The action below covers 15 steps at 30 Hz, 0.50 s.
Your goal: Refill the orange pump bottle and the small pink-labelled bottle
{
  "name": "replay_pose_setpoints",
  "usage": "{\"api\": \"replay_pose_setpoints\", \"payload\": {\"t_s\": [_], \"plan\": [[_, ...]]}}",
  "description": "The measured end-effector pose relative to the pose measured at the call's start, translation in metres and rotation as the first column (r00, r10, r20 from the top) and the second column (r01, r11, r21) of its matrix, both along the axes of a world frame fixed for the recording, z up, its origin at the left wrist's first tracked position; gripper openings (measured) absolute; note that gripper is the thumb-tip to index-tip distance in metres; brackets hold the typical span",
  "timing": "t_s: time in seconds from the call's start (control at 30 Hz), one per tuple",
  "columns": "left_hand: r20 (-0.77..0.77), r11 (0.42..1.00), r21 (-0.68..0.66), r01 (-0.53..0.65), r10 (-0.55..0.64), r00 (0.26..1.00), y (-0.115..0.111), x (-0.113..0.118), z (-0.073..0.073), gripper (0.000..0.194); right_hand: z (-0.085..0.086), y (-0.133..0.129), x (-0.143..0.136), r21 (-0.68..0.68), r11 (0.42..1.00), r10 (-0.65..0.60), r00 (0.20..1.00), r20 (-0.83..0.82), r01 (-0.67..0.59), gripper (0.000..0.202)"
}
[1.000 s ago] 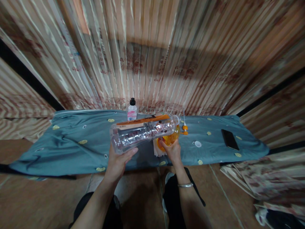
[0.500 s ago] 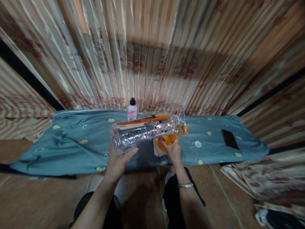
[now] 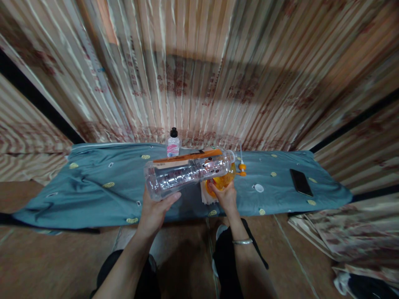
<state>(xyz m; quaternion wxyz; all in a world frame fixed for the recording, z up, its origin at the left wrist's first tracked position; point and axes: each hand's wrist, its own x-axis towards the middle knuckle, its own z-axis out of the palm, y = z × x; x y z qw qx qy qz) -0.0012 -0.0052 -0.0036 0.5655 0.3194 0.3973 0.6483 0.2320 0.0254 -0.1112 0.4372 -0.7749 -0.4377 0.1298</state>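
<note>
A large clear plastic bottle (image 3: 187, 174) with an orange label strip lies nearly level in the air, its base to the left and its mouth to the right. My left hand (image 3: 157, 207) is wrapped round its base end from below. Behind and under the mouth end, my right hand (image 3: 225, 193) grips an orange see-through bottle (image 3: 225, 179), partly hidden by the clear one. Whether liquid is flowing between the two I cannot tell. Close to the right of both bottles is an orange cap (image 3: 242, 168) with a thin pale tube pointing up.
A small clear bottle (image 3: 173, 145) with a black cap and pink label stands at the back. Folded tissue-like material (image 3: 207, 198) lies under the orange bottle. On the patterned teal cloth (image 3: 93, 182) are a white round piece (image 3: 258, 188) and a dark phone (image 3: 301, 182). Pleated curtains (image 3: 199, 91) hang behind.
</note>
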Motion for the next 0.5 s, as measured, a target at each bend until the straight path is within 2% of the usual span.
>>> {"api": "replay_pose_setpoints", "payload": {"t_s": [0.27,0.5], "plan": [[0.006,1.000,-0.010,-0.003,0.003,1.000,0.0009,0.0004,-0.0011,0.092,0.0005,-0.0010,0.0001,0.005,1.000,0.012,1.000,-0.021,-0.012,0.076],[-0.025,1.000,0.002,-0.005,0.006,1.000,0.0002,-0.0001,-0.0004,0.082,-0.0028,0.0000,0.0016,0.024,1.000,0.015,1.000,-0.018,-0.015,0.077]]}}
